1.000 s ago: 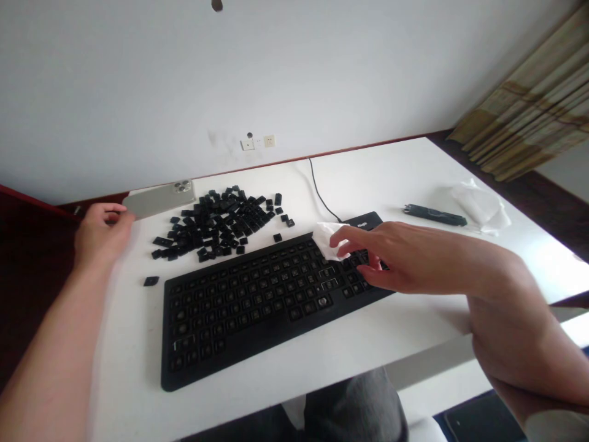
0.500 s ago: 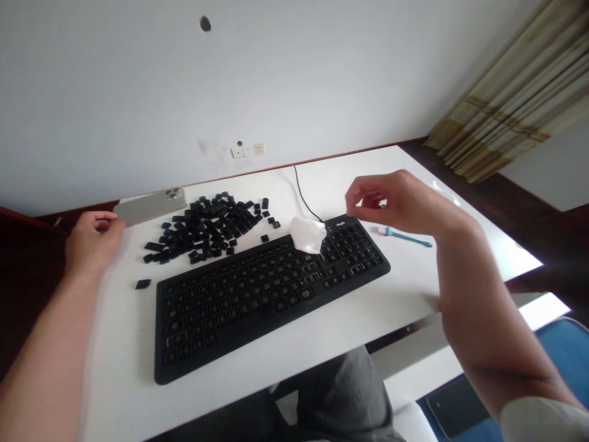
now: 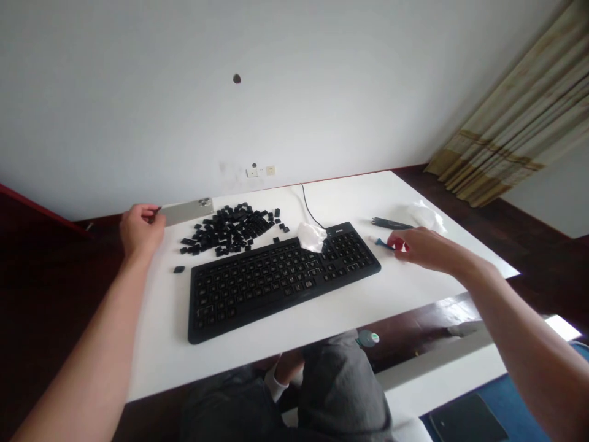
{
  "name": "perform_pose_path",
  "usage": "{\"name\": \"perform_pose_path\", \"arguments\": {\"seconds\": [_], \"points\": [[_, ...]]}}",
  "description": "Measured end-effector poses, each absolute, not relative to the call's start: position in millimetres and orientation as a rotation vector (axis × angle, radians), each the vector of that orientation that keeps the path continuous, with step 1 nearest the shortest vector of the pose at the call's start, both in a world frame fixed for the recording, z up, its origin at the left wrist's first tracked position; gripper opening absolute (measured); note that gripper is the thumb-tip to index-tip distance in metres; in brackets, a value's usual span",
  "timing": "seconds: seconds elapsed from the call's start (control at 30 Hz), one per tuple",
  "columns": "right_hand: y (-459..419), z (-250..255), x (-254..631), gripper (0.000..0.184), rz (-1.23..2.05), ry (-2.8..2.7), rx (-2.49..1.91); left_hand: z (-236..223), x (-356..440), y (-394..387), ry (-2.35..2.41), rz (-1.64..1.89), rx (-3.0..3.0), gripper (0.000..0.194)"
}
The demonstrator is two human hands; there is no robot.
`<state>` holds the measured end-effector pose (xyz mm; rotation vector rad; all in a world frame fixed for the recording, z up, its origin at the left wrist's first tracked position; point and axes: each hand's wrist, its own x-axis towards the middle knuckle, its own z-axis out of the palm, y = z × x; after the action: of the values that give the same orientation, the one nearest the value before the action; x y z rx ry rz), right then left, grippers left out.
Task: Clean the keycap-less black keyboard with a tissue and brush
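Observation:
A black keyboard [image 3: 276, 279], its keycaps largely off, lies on the white table. Beyond it is a heap of loose black keycaps [image 3: 230, 228]. A crumpled white tissue [image 3: 311, 237] rests on the keyboard's upper edge. To the right of the keyboard, my right hand [image 3: 414, 247] is closed, fingertips pinching the blue handle of a small toothbrush [image 3: 381, 242] lying on the table. My left hand [image 3: 143, 230] is at the table's left edge beside a phone [image 3: 186, 211], fingers pinched together. A small dark bit shows at its fingertips, too small to name.
A dark pen-like tool [image 3: 391, 223] and crumpled white tissue [image 3: 426, 216] lie at the right. One stray keycap [image 3: 179, 269] sits left of the keyboard. A cable [image 3: 309, 205] runs back over the table edge. A bottle [image 3: 368, 338] shows below the front edge.
My right hand has come down and right, from above the keyboard's corner to the toothbrush handle. The view has shifted, bringing the dark tool and second tissue into sight. My left hand stays pinched beside the phone.

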<state>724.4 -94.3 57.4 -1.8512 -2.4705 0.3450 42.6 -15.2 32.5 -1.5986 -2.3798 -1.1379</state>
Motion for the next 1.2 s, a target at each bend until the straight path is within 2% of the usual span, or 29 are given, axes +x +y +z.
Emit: {"name": "perform_pose_path", "arguments": {"seconds": [0.1,0.27,0.43,0.7,0.97,1.2], "points": [[-79.5,82.6,710.1,0.01,0.536,-2.518,-1.692,52.3,76.0,-27.1,-2.089,-1.214,-1.737,0.029],[-57.5,126.1,655.1,0.03,1.183,-2.213,-1.103,58.4,117.6,-36.3,-1.927,-1.22,-1.782,0.021],[-37.4,114.4,595.4,0.034,1.525,-2.126,-0.717,37.3,92.4,-36.3,-2.022,-1.293,-1.756,0.026],[-31.1,65.8,586.4,0.031,1.526,-1.982,-0.663,18.3,50.1,-14.6,-2.327,-1.485,-1.44,0.024],[-31.4,60.7,587.6,0.03,1.421,-2.149,-0.708,-6.7,28.4,-0.4,-2.33,-1.5,-1.447,0.031],[-34.5,72.2,596.1,0.027,1.318,-2.301,-0.778,-11.4,24.6,2.3,-2.341,-1.461,-1.481,0.032]]}}
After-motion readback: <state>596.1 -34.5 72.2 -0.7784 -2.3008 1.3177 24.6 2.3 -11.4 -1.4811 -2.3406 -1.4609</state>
